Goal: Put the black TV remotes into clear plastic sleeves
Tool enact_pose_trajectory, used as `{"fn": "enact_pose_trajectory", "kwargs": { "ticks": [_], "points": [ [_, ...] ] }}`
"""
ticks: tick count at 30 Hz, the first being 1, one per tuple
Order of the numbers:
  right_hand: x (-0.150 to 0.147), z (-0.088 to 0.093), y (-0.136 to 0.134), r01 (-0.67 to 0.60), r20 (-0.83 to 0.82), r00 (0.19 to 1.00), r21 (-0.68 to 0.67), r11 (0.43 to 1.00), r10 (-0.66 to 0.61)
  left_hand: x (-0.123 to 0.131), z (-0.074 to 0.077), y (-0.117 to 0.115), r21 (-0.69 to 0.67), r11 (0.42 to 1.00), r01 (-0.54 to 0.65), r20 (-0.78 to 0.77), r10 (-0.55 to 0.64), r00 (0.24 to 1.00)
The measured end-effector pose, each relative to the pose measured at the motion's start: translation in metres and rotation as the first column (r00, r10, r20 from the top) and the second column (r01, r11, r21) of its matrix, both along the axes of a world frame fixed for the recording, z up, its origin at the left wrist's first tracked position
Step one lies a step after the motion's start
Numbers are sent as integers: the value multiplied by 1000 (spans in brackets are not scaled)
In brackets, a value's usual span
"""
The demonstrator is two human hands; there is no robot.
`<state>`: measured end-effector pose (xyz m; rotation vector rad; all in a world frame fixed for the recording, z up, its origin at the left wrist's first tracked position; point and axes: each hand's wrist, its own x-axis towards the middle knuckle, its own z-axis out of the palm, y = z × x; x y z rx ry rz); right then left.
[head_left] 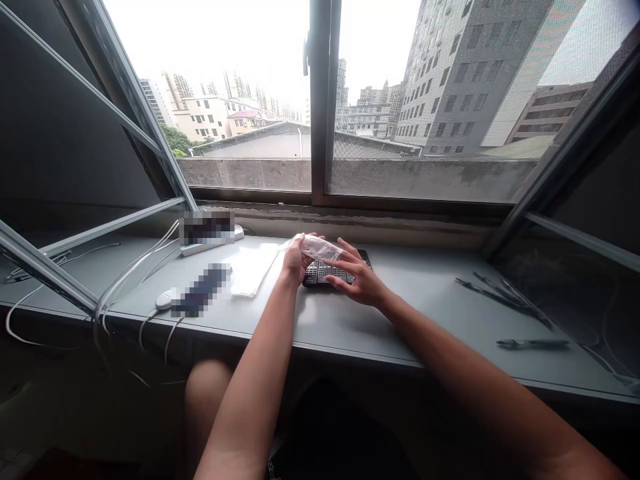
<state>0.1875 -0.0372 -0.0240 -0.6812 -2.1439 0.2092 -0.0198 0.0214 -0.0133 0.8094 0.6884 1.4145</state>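
My left hand (297, 262) is closed on one end of a crumpled, see-through plastic film (321, 248), perhaps a thin bag. At the film's other end, my right hand (361, 275) has its fingers spread, with the fingertips against or just beside the plastic. Both hands are above a flat black rectangular object (313, 275) with rows of small pale pieces or keys; the hands and film cover much of it, so its kind is unclear. To the left of my left hand lies a bright white sheet or bag (255, 270) on the desk.
On the grey desk (430, 313), a pixelated object (203, 291) and white round puck (163, 300) lie left, before a white power strip (239, 232) with cables. Dark cables (500, 293) and a pen (533, 345) lie right. Metal frames flank the desk; a window stands behind.
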Motion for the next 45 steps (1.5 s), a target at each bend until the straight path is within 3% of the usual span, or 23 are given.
{"fn": "enact_pose_trajectory", "kwargs": {
  "ticks": [6,13,21,28,35,45],
  "points": [
    [-2,3,-4,-40,5,999,-13,999,40,-8,0,5,-34,998,-60,287,67,956],
    [-2,6,-6,-46,-6,999,13,999,46,-15,2,7,-101,976,-194,416,219,883],
    [-4,5,-11,-58,34,998,-55,997,60,-14,3,6,-74,986,-152,385,169,907],
    [-3,6,-11,-84,62,994,-72,994,88,-16,2,6,-91,976,-196,382,216,898],
    [-2,5,-10,-68,70,995,-122,990,77,-13,2,6,-62,991,-118,392,133,911],
    [1,3,-11,-44,130,990,-129,991,61,-17,1,12,-148,937,-316,351,349,869]
  ]
}}
